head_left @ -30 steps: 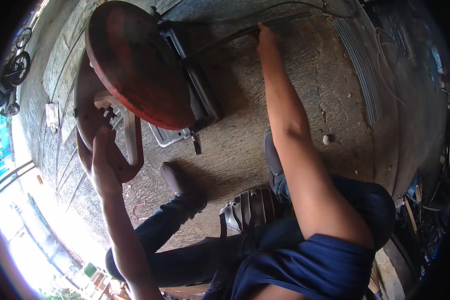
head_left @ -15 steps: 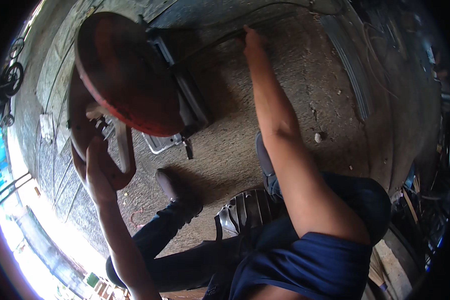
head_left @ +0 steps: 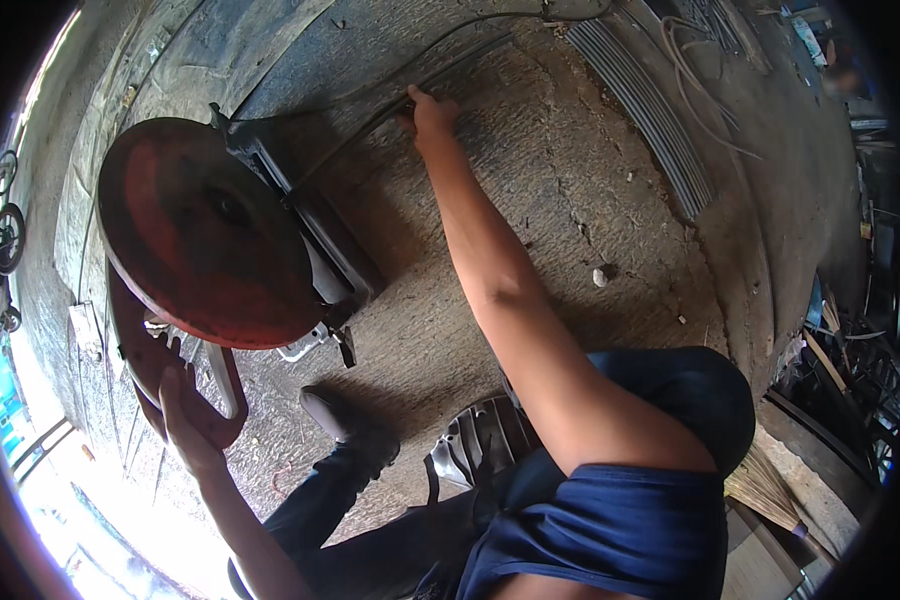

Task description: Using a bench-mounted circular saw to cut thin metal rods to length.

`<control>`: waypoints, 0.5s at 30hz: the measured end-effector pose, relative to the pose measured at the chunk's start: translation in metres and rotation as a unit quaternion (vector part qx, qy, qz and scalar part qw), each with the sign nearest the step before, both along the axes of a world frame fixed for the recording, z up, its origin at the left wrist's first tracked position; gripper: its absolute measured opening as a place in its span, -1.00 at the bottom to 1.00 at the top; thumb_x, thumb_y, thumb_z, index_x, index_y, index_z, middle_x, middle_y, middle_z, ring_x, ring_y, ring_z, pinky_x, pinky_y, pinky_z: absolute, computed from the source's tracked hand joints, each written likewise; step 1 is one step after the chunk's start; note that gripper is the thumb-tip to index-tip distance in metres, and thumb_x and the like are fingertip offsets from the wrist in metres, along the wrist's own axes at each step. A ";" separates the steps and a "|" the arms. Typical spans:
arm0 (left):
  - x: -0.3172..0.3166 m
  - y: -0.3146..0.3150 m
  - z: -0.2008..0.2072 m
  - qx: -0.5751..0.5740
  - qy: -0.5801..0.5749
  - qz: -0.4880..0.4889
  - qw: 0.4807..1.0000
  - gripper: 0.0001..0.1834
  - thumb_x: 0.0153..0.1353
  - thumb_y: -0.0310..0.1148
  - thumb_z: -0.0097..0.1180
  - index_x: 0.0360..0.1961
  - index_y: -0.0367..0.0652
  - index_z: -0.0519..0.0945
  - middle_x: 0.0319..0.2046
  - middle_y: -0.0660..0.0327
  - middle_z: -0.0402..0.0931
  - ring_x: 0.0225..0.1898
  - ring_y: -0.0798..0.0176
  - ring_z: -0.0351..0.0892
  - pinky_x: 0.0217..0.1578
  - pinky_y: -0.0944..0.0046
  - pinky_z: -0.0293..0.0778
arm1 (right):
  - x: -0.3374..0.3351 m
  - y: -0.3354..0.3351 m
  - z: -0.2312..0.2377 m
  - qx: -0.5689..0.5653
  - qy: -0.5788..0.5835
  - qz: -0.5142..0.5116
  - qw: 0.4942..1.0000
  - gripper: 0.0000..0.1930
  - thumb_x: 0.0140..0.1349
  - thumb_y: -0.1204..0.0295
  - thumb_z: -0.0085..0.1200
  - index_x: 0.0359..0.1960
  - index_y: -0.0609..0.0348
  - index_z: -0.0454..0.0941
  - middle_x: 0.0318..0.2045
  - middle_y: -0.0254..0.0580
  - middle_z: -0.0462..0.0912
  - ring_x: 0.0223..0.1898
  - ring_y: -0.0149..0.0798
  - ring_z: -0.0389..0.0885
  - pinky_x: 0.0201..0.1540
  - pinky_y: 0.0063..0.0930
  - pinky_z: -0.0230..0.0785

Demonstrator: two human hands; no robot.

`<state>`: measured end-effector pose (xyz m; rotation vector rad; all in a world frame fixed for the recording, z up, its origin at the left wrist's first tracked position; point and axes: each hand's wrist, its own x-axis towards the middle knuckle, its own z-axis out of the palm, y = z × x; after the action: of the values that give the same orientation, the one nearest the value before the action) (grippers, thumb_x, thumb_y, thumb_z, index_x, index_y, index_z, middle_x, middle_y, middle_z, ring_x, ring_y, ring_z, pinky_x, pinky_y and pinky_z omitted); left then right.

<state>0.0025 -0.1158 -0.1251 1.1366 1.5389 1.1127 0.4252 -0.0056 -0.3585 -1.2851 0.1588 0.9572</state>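
Observation:
A cut-off saw (head_left: 270, 190) stands on the concrete at the left, with a large round red and dark disc guard (head_left: 210, 250) facing up toward me. My left hand (head_left: 185, 420) is closed around the saw's reddish loop handle (head_left: 232, 395), below the disc; some of its fingers are hidden behind it. From the saw's base a long thin metal bar (head_left: 355, 140) runs off to the upper right. Reaching far forward, my right hand (head_left: 434, 115) grips this bar a little way out from the saw.
Corrugated metal sheet (head_left: 640, 120) and loose cable (head_left: 690, 60) lie at the upper right. A small stone (head_left: 600, 277) rests on the floor. A broom (head_left: 765, 490) lies at my right. My shoe (head_left: 322, 410) is just below the saw; motorcycle wheels (head_left: 8, 238) show far left.
My view has shifted, so the saw now appears lower and further left, with more of its disc face showing. Both hands keep hold of the handle and the bar.

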 end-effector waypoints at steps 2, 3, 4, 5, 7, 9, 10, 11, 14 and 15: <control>0.005 0.001 0.002 -0.005 0.010 -0.004 1.000 -0.30 0.23 -0.32 0.10 0.36 -0.17 0.13 0.26 0.01 0.24 0.30 0.11 0.24 0.32 -0.01 0.06 | 0.005 -0.002 -0.001 0.016 0.006 -0.001 1.000 -0.49 0.23 0.46 0.16 0.11 0.48 0.23 0.01 0.13 0.41 -0.13 -0.02 0.59 -0.31 -0.31 0.72; 0.005 0.002 0.000 -0.009 0.010 -0.006 1.000 -0.28 0.23 -0.32 0.10 0.37 -0.16 0.11 0.26 0.00 0.24 0.30 0.10 0.23 0.32 -0.02 0.05 | 0.007 -0.003 -0.004 0.031 0.012 -0.001 0.999 -0.47 0.22 0.46 0.17 0.11 0.49 0.21 0.01 0.14 0.41 -0.14 -0.03 0.60 -0.31 -0.30 0.72; 0.006 0.002 -0.001 -0.013 0.011 -0.006 1.000 -0.27 0.23 -0.32 0.09 0.38 -0.16 0.08 0.27 -0.01 0.23 0.31 0.08 0.23 0.32 -0.03 0.05 | 0.008 -0.002 -0.007 0.030 0.014 -0.001 0.999 -0.47 0.22 0.46 0.17 0.11 0.49 0.21 0.01 0.14 0.41 -0.14 -0.03 0.60 -0.31 -0.30 0.72; 0.006 0.003 -0.001 -0.012 0.012 -0.007 1.000 -0.27 0.23 -0.32 0.09 0.38 -0.16 0.08 0.27 -0.01 0.23 0.31 0.08 0.23 0.32 -0.03 0.05 | 0.008 -0.001 -0.007 0.026 0.014 -0.009 1.000 -0.45 0.22 0.47 0.17 0.14 0.48 0.18 0.00 0.14 0.42 -0.15 -0.03 0.60 -0.32 -0.30 0.72; 0.005 0.002 -0.001 0.012 0.026 0.009 1.000 -0.30 0.20 -0.37 0.11 0.35 -0.23 0.17 0.19 -0.02 0.32 0.19 0.13 0.35 0.16 0.15 0.32 | 0.004 0.001 -0.009 0.023 0.017 -0.014 0.999 -0.42 0.22 0.47 0.17 0.16 0.48 0.14 0.00 0.14 0.42 -0.16 -0.04 0.61 -0.32 -0.30 0.71; -0.013 0.002 -0.005 0.005 0.018 0.003 1.000 -0.31 0.20 -0.37 0.11 0.34 -0.23 0.18 0.17 -0.01 0.34 0.17 0.15 0.37 0.14 0.18 0.34 | -0.003 0.004 -0.013 0.031 0.050 -0.014 0.998 -0.34 0.19 0.45 0.21 0.19 0.48 0.08 0.04 0.19 0.39 -0.11 -0.01 0.59 -0.30 -0.31 0.71; -0.027 0.001 -0.008 -0.004 0.008 -0.004 1.000 -0.32 0.20 -0.37 0.12 0.34 -0.23 0.19 0.15 0.01 0.36 0.15 0.17 0.39 0.11 0.20 0.36 | -0.007 0.004 -0.015 0.034 0.056 -0.007 0.998 -0.34 0.19 0.45 0.21 0.19 0.48 0.08 0.04 0.19 0.39 -0.11 -0.01 0.59 -0.30 -0.31 0.71; -0.038 0.001 -0.010 -0.013 0.016 0.015 1.000 -0.32 0.19 -0.37 0.14 0.32 -0.23 0.21 0.10 0.04 0.39 0.08 0.20 0.43 0.07 0.22 0.38 | -0.013 0.005 -0.018 0.008 0.043 -0.022 0.999 -0.32 0.17 0.44 0.23 0.18 0.48 0.08 0.07 0.22 0.37 -0.08 0.01 0.58 -0.28 -0.30 0.71; -0.032 0.007 -0.018 0.006 0.023 0.035 0.999 -0.37 0.15 -0.38 0.19 0.25 -0.27 0.30 0.00 0.10 0.46 -0.02 0.25 0.48 0.03 0.26 0.39 | 0.001 0.001 -0.032 -0.112 -0.055 -0.041 0.991 -0.24 0.12 0.41 0.27 0.21 0.50 0.04 0.13 0.27 0.31 0.00 0.06 0.53 -0.20 -0.23 0.68; 0.004 0.028 -0.026 0.004 0.009 -0.033 0.999 -0.39 0.14 -0.39 0.20 0.22 -0.29 0.34 -0.03 0.12 0.49 -0.04 0.26 0.49 0.02 0.28 0.38 | 0.088 -0.012 -0.071 -0.146 -0.167 -0.029 0.975 -0.19 0.11 0.42 0.28 0.25 0.48 -0.02 0.15 0.27 0.30 -0.02 0.08 0.55 -0.17 -0.20 0.67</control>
<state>0.0062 -0.0882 -0.1515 1.1963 1.5007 1.0676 0.5132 -0.0180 -0.4300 -1.6843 0.0758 0.6719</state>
